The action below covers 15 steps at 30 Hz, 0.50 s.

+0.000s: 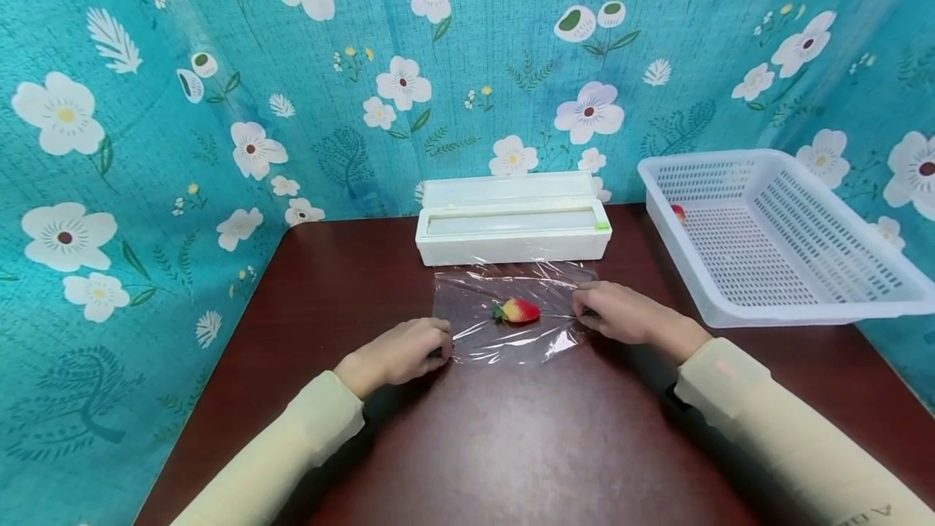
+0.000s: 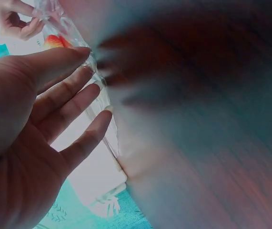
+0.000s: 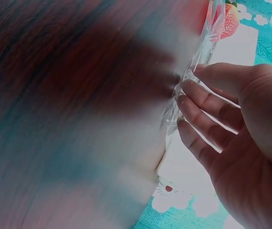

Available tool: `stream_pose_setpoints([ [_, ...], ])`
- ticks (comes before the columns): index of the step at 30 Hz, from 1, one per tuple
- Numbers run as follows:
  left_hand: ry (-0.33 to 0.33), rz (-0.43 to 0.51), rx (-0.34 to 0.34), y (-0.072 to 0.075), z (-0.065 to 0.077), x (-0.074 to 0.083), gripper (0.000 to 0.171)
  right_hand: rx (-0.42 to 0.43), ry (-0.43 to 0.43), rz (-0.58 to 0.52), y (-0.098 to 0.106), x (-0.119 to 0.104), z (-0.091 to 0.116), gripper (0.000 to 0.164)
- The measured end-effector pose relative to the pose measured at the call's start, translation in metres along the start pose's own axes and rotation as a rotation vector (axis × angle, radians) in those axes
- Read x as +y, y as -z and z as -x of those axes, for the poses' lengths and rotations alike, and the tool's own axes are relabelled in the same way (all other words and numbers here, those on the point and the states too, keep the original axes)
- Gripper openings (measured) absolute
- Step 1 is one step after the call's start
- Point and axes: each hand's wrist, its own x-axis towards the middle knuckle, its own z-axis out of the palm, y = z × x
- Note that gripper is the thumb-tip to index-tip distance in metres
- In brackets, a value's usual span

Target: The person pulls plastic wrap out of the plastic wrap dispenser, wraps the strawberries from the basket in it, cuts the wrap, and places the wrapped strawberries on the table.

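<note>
A sheet of clear cling film point(image 1: 475, 341) lies on the dark table, wrinkled and shiny. On it rests a red and yellow strawberry point(image 1: 520, 311), its green leaves toward the left. At the film's left edge, my left hand point(image 1: 409, 350) has thumb and fingertips bent together on the plastic. My right hand point(image 1: 617, 311) pinches the opposite edge, where the film bunches at the fingertips in the right wrist view. Behind the film stands a long white cling film box point(image 1: 511, 250), its lid raised against the curtain.
A white perforated plastic basket point(image 1: 752, 311) stands at the back right, with a small red item point(image 1: 678, 213) at its left wall. A teal flowered curtain point(image 1: 351, 104) hangs around the reddish-brown table point(image 1: 504, 461). A green slider point(image 1: 602, 226) sits at the box's right end.
</note>
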Motion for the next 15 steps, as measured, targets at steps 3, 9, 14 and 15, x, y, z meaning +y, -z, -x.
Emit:
stream_pose_setpoints([
  [3, 0.023, 0.046, -0.003, 0.0017, 0.0005, -0.0022, 0.008, 0.024, 0.014, -0.002, -0.0005, 0.0017, 0.0002, 0.016],
  [9, 0.036, 0.121, 0.024, 0.0031, -0.0002, -0.0050, 0.006, 0.040, -0.012, -0.022, -0.0013, 0.0021, 0.0021, 0.016],
  [14, 0.012, 0.139, 0.057, 0.0008, -0.0016, -0.0069, 0.007, 0.000, -0.061, -0.023, 0.0028, 0.0000, 0.0074, 0.021],
  [15, 0.011, 0.146, 0.062, 0.0007, -0.0015, -0.0074, 0.007, -0.007, -0.071, -0.017, 0.0037, 0.0000, 0.0088, 0.022],
])
